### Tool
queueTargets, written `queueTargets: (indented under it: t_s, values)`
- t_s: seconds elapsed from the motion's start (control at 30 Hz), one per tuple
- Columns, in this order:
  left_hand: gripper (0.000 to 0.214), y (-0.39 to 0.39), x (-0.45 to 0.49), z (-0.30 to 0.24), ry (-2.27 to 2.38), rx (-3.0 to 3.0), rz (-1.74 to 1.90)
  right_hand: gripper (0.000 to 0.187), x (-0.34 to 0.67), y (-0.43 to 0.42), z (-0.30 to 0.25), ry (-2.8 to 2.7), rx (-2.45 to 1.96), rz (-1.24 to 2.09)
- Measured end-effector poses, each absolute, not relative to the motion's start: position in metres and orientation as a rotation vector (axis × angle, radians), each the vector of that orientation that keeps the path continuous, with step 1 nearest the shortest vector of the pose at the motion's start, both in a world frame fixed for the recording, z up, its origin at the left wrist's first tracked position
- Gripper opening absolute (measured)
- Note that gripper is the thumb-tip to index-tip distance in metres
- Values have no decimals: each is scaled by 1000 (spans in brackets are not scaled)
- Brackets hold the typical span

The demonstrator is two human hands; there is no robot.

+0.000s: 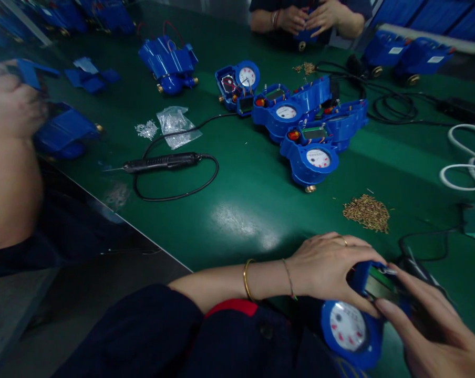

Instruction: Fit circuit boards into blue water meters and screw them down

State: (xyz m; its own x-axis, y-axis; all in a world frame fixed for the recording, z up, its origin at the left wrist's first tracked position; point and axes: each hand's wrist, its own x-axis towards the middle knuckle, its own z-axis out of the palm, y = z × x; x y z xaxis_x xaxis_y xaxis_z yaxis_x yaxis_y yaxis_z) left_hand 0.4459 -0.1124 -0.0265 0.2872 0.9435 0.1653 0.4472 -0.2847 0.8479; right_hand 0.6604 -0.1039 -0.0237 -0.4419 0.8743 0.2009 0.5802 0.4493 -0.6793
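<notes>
A blue water meter (351,328) with a round white dial lies at the lower right, close to my body. My left hand (332,268) grips its housing from the left, thumb below and fingers over the far side. From the right, my right hand (430,315) closes on the same housing, with its thumb and fingers around the small display window. Parts of the housing are hidden under both hands. Just beyond my hands lies a heap of small brass-coloured screws (367,212).
More open blue water meters (310,152) stand mid-table. A black electric screwdriver (161,161) with its cord lies left of them, near a plastic bag (177,127). Co-workers' hands (312,18) work opposite and at the left (12,102). White cable (468,157) coils at the right.
</notes>
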Motion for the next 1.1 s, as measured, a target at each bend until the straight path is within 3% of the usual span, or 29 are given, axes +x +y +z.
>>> queueTargets:
  t_s: [0.1, 0.4, 0.57, 0.73, 1.1]
  values:
    - [64, -112, 443, -26, 1166, 1853, 838, 45, 664, -99, -21, -2235, -1122, 614]
    - [68, -103, 417, -28, 846, 1754, 855, 53, 658, -88, -11, -2400, -906, 482]
    - [35, -109, 416, -38, 968, 1728, 1033, 55, 656, -86, -7, -2435, -872, 502]
    - [19, -115, 431, -46, 1090, 1674, 1137, 58, 659, -83, -5, -2455, -841, 544]
    - [19, -119, 432, -50, 1120, 1674, 1183, 57, 656, -81, 0, -2527, -745, 615]
